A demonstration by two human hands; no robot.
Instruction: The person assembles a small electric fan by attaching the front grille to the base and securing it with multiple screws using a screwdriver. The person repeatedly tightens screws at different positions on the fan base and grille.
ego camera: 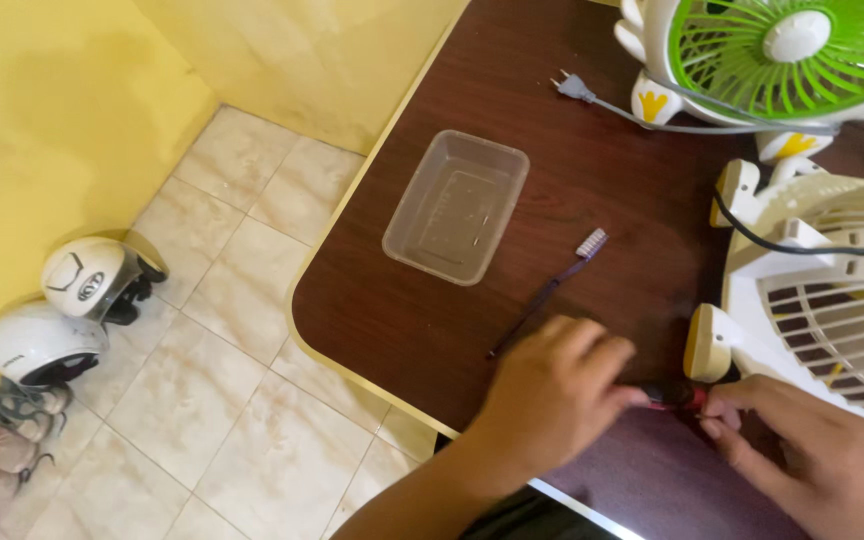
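Pinching a small red tool (674, 398) from both ends, the left hand (552, 395) and right hand (817, 455) each have their grip pressed onto it near the counter's (612, 170) near edge, beside a cream fan (832, 290). A purple toothbrush (549, 290) and clear plastic tray (457, 205) lie farther left.

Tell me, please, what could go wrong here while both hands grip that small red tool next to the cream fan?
1. The left hand and right hand pinch the red tool between fingertips; it could slip toward the cream fan.
2. The left forearm lies near the toothbrush, which might get knocked off the table.
3. The black cable could snag.
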